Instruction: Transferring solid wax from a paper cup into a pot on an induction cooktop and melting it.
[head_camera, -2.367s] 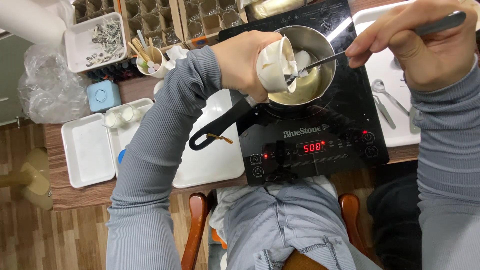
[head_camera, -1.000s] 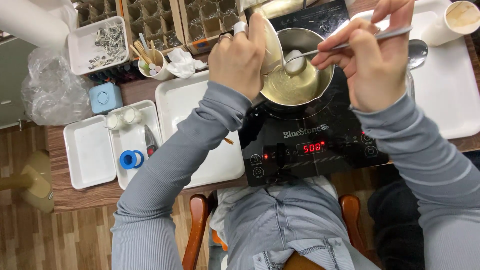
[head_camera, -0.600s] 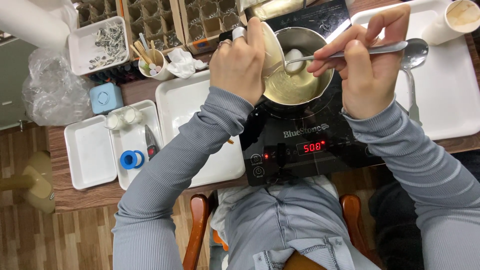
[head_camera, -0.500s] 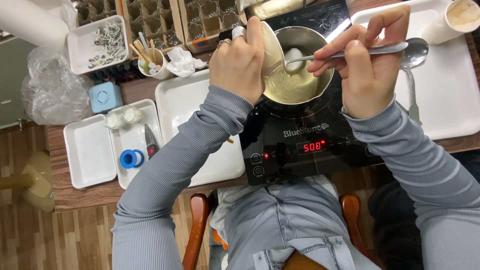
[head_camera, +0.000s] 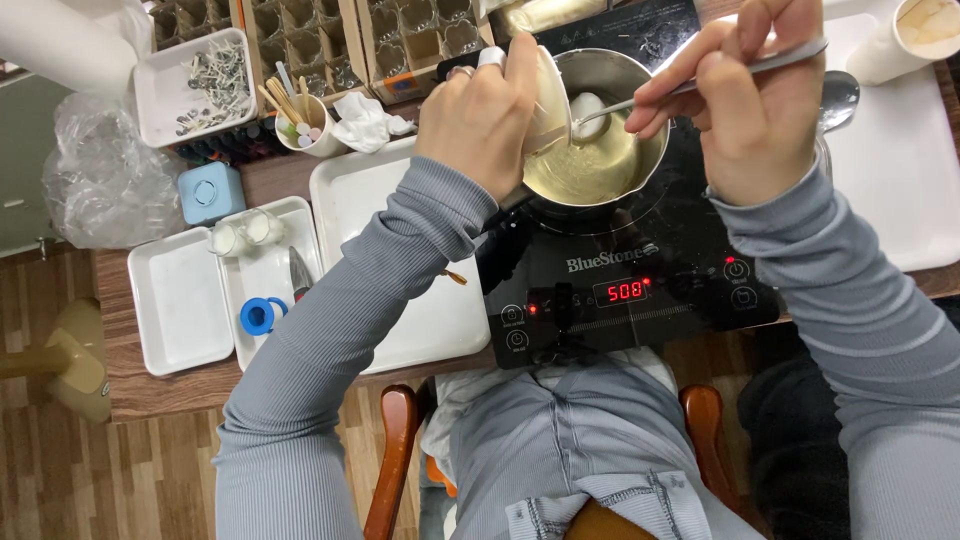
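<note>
Pan (head_camera: 600, 150): round steel, pale yellow liquid inside, on the black cooktop (head_camera: 640, 270).
Cup (head_camera: 548, 100): white paper, tilted over the pan's rim.
Left hand (head_camera: 480, 115): you gripped the cup.
Right hand (head_camera: 750, 110): you pinched a metal spoon (head_camera: 620, 108), bowl in the cup's mouth.

white cup (head_camera: 551, 100) tilted over pot (head_camera: 600, 160), spoon (head_camera: 690, 88) inside

Pot (head_camera: 600, 165) on cooker (head_camera: 640, 270) — trays (head_camera: 400, 300) left.
</note>
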